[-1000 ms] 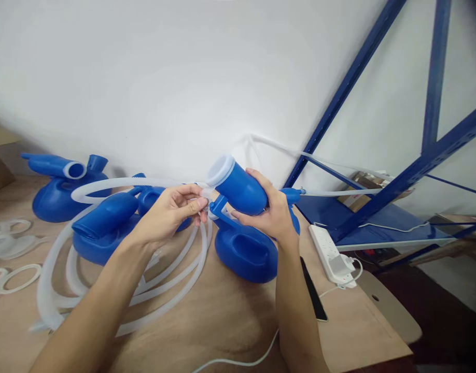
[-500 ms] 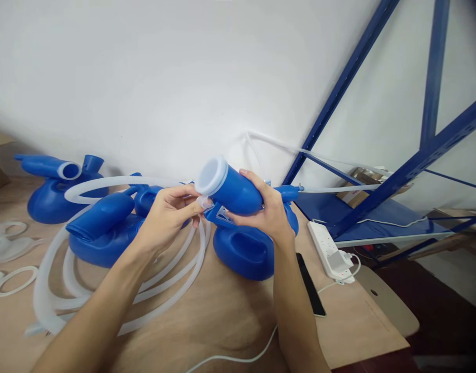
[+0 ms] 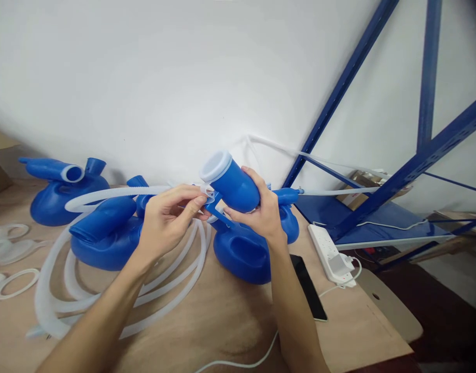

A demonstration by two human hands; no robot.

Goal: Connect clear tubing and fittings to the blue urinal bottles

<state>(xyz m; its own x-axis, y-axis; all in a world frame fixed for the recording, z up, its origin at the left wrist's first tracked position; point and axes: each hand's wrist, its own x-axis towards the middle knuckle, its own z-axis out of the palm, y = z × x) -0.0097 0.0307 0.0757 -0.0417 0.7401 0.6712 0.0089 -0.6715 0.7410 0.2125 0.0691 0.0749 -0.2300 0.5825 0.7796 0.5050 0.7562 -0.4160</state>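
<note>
At the far left of the wooden table, a blue jug stands near the wall, a blue tube-like part with a white rim lying across its top. Nearer, white rings lie flat beside some thin clear pieces. Then comes a second blue jug, with a pale hose looped around and in front of it. Near the middle, the person's left hand pinches a small clear plastic piece between thumb and fingers, close against a blue strap; I can't tell if the two are joined. Just right, the right hand is wrapped around a blue cup, tilted with its white rim up and leftward, above a third blue jug on the table. Further right lie a black phone and a white power strip, beside the blue shelf.
</note>
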